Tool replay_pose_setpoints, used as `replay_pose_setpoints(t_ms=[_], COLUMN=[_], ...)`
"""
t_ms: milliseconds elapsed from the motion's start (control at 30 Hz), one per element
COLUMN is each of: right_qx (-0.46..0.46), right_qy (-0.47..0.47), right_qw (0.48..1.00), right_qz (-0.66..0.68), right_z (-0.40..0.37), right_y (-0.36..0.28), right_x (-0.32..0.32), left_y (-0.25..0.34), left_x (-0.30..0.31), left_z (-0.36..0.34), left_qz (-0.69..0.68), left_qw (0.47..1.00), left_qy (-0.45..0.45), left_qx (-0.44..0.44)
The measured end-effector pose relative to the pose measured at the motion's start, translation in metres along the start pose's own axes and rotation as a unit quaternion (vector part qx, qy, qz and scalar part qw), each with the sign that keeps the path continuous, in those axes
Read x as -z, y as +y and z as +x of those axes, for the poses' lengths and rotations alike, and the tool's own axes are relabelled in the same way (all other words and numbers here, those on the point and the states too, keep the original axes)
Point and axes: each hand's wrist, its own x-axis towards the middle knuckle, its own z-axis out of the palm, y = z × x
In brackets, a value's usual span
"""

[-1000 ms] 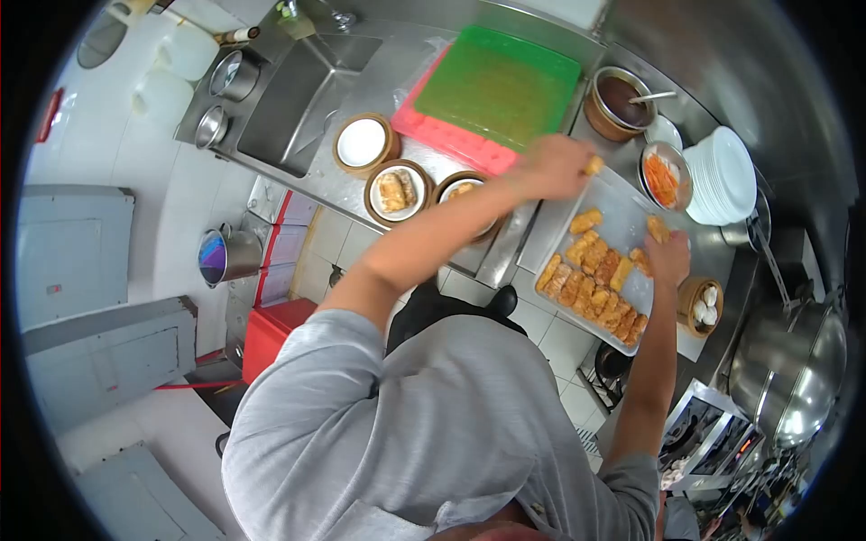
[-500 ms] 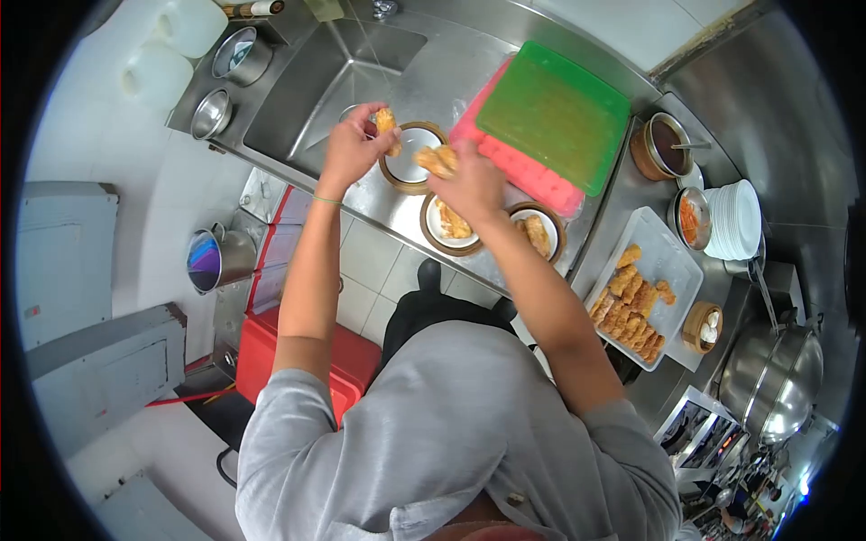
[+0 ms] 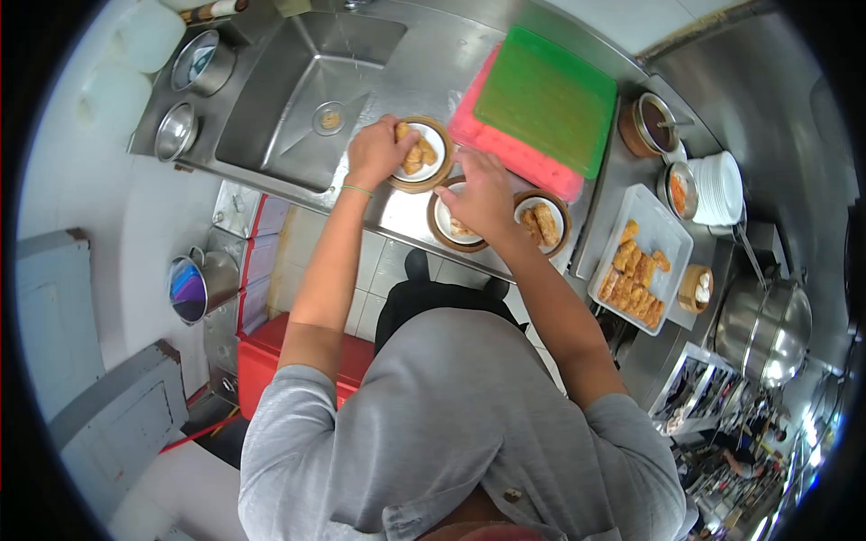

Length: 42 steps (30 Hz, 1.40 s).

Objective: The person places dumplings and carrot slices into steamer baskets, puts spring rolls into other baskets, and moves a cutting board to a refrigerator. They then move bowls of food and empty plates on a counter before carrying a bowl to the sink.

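Observation:
My left hand [image 3: 377,153] is at the upper bamboo steamer [image 3: 413,187], its fingers closed at a golden fried roll [image 3: 402,132] on the small white plate [image 3: 432,136] inside. A second piece lies beside it. My right hand [image 3: 483,197] is over the middle bamboo steamer [image 3: 437,233], thumb and fingers apart, with nothing seen between them. It covers most of the roll on that steamer's plate. Just right of it, the third bamboo steamer [image 3: 563,236] holds fried rolls [image 3: 544,222] on a white plate.
A green lid [image 3: 546,104] lies on a pink tray [image 3: 514,155] behind the steamers. At left is the sink [image 3: 271,117]. A white tray [image 3: 675,251] with several fried rolls, a sauce pot [image 3: 639,131] and stacked white plates [image 3: 719,189] stand on the right.
Both hands have come down to the steamers. The pieces they held up now lie on the upper steamer's plate. My right hand has let go and moved over the middle steamer.

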Motion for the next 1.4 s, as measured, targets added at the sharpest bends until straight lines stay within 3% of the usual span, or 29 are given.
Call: replay_pose_setpoints(t_ms=[100,133,400,500,567,600,733,833,900,967,1033,1100,1167,1233,1367,1400], right_qx=[-0.081,-0.066,-0.186,-0.236,-0.292,-0.308,-0.307,-0.369,-0.415,-0.474,-0.46,-0.45,-0.418,-0.362,-0.362,-0.359], right_qy=[-0.048,-0.032,-0.001,0.036,0.077,0.07,0.11,0.134,0.089,0.1,0.172,0.155,0.143,0.144,0.166,0.185], right_qw=[0.995,0.997,0.979,0.969,0.95,0.946,0.945,0.918,0.901,0.874,0.866,0.868,0.884,0.913,0.911,0.907], right_qz=[0.04,0.027,0.081,0.068,0.077,0.069,0.036,0.054,-0.089,0.043,0.092,0.144,0.153,0.118,0.109,0.117], right_z=[-0.03,-0.044,-0.175,-0.212,-0.227,-0.224,-0.154,-0.089,-0.061,-0.044,-0.041,-0.042,-0.057,-0.094,-0.199,-0.226], right_y=[0.007,0.012,0.016,0.032,0.054,0.066,0.123,0.191,0.244,0.256,0.256,0.237,0.215,0.197,0.145,0.139], right_x=[0.049,0.059,0.108,0.128,0.138,0.146,0.161,0.133,0.094,0.092,0.086,0.11,0.133,0.161,0.228,0.239], left_y=[-0.005,-0.009,-0.012,0.003,0.016,0.034,0.084,0.074,0.06,0.059,0.038,0.045,0.061,0.087,0.166,0.169], left_x=[-0.004,-0.004,0.006,0.02,0.016,0.011,-0.048,-0.109,-0.131,-0.127,-0.131,-0.114,-0.078,-0.047,-0.004,-0.013], left_z=[0.003,0.004,0.016,0.026,0.042,0.051,0.098,0.132,0.15,0.154,0.164,0.153,0.134,0.093,-0.026,-0.051], left_qz=[0.042,0.032,0.05,0.069,0.011,-0.03,0.022,0.078,0.123,0.111,0.052,0.083,-0.061,-0.142,-0.116,-0.176], left_qw=[0.998,0.998,0.996,0.996,0.994,0.991,0.986,0.981,0.975,0.975,0.988,0.987,0.974,0.965,0.96,0.947], left_qy=[-0.002,0.005,-0.063,-0.031,-0.001,0.002,-0.058,-0.08,-0.093,-0.113,-0.138,-0.132,-0.217,-0.219,-0.255,-0.267], left_qx=[-0.038,-0.052,-0.024,-0.039,-0.105,-0.131,-0.153,-0.158,-0.162,-0.156,-0.047,-0.036,0.034,0.007,-0.03,-0.04])
